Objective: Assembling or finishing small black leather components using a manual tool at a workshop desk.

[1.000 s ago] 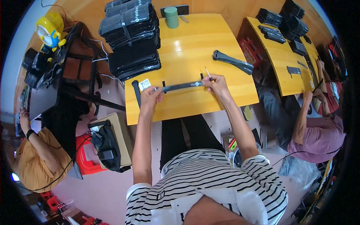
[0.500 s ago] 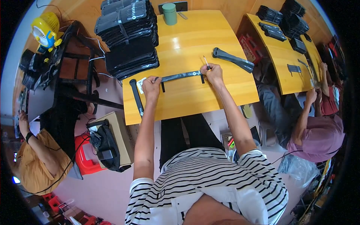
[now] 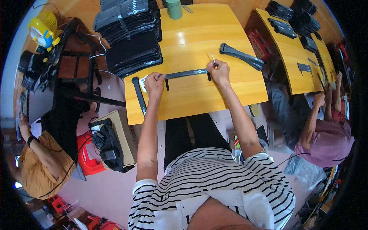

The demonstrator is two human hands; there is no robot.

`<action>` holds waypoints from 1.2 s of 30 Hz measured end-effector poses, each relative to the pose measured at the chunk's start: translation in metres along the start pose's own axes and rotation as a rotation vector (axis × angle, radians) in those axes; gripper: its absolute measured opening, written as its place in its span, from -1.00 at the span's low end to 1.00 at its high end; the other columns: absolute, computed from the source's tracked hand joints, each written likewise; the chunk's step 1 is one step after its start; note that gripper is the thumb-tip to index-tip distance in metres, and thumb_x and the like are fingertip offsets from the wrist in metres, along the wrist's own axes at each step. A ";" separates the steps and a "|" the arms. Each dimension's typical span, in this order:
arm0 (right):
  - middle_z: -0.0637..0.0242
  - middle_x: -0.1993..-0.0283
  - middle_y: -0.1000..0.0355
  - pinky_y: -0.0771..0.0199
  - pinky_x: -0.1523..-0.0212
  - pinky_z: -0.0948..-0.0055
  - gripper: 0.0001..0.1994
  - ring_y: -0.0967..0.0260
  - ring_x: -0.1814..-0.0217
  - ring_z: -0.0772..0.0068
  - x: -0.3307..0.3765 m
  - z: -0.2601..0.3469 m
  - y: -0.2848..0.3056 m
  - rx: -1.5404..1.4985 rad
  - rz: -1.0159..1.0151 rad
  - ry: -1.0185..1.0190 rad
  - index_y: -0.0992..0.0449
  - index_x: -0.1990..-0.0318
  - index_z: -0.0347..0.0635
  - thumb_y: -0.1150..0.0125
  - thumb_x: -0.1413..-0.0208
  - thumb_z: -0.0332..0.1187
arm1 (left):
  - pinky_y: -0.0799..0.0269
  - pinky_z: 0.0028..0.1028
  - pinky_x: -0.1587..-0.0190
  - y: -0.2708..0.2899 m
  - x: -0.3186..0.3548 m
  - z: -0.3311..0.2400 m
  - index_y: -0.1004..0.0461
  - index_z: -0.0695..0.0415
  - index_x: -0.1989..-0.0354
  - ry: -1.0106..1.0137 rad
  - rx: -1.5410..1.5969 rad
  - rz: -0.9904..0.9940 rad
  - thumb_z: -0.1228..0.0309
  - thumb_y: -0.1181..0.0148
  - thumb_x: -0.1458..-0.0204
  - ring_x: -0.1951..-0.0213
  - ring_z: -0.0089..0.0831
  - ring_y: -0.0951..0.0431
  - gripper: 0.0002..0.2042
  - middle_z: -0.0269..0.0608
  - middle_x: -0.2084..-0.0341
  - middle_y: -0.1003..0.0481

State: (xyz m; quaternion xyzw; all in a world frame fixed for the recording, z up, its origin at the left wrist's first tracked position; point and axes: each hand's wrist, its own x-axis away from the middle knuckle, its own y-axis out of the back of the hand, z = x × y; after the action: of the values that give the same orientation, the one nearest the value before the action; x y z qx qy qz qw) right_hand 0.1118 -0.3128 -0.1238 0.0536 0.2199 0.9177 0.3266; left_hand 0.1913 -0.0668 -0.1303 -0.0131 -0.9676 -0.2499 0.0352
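Strap (image 3: 186, 74) lies crosswise, right end slightly farther out, left hand (image 3: 155, 85) pinching one tip, right hand (image 3: 220, 72), well apart, clasping a tool (image 3: 213, 60) at the other, neither nearer.

The yellow table (image 3: 237, 90) bears one green canister (image 3: 174, 9) at its far edge, two stacks of black pieces (image 3: 134, 59) at its far left, one white label (image 3: 143, 85) and one loose strap (image 3: 140, 97) along its left side. Over its middle are one held strap (image 3: 186, 74), one slim tool (image 3: 214, 64), two short black strips (image 3: 167, 85) and two hands, a left hand (image 3: 155, 84) and a right hand (image 3: 219, 72). The straps piled (image 3: 243, 57) at its right defy counting.
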 end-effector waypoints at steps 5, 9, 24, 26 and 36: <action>0.24 0.61 -0.42 -0.39 0.42 0.44 -0.98 -0.40 0.54 0.38 0.001 -0.001 -0.004 0.010 -0.003 0.051 -0.51 0.55 -0.21 -0.19 0.22 -0.50 | -0.23 -0.45 0.55 0.003 0.006 -0.009 -0.46 0.28 0.56 -0.054 -0.036 -0.044 0.44 -0.24 0.16 0.66 -0.49 -0.36 -0.85 -0.29 0.76 -0.36; 0.23 0.61 -0.42 -0.38 0.42 0.42 -0.99 -0.40 0.52 0.36 0.002 -0.002 -0.001 0.021 0.005 0.053 -0.50 0.55 -0.21 -0.16 0.19 -0.51 | -0.29 -0.35 0.44 -0.001 0.011 -0.018 -0.47 0.25 0.50 -0.092 -0.135 -0.076 0.45 -0.28 0.20 0.58 -0.28 -0.41 -0.85 -0.17 0.71 -0.39; 0.30 0.63 -0.41 -0.36 0.44 0.47 -0.95 -0.37 0.55 0.45 -0.006 -0.006 -0.001 0.012 0.058 0.050 -0.50 0.56 -0.19 -0.23 0.24 -0.53 | -0.38 -0.43 0.43 0.000 -0.009 -0.006 -0.48 0.23 0.54 0.209 0.071 -0.013 0.48 -0.37 0.30 0.54 -0.41 -0.48 -0.83 -0.19 0.66 -0.46; 0.29 0.63 -0.41 -0.37 0.44 0.46 -0.96 -0.38 0.55 0.45 -0.006 -0.003 0.001 0.022 0.055 0.046 -0.50 0.57 -0.19 -0.23 0.24 -0.53 | -0.39 -0.42 0.44 -0.002 -0.011 -0.006 -0.48 0.22 0.53 0.214 0.067 -0.031 0.48 -0.37 0.31 0.56 -0.39 -0.49 -0.82 -0.19 0.65 -0.47; 0.25 0.61 -0.42 -0.38 0.41 0.42 -0.97 -0.40 0.51 0.36 0.000 -0.004 -0.006 0.103 0.047 0.136 -0.49 0.59 -0.20 -0.21 0.22 -0.49 | -0.40 -0.35 0.37 0.001 -0.004 0.018 -0.43 0.20 0.52 0.068 -0.142 -0.206 0.49 -0.27 0.25 0.48 -0.30 -0.51 -0.86 -0.16 0.61 -0.48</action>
State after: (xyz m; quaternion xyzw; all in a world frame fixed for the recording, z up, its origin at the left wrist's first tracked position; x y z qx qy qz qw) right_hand 0.1143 -0.3101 -0.1303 0.0130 0.2874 0.9139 0.2863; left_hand 0.1943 -0.0570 -0.1452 0.0925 -0.9418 -0.3205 0.0410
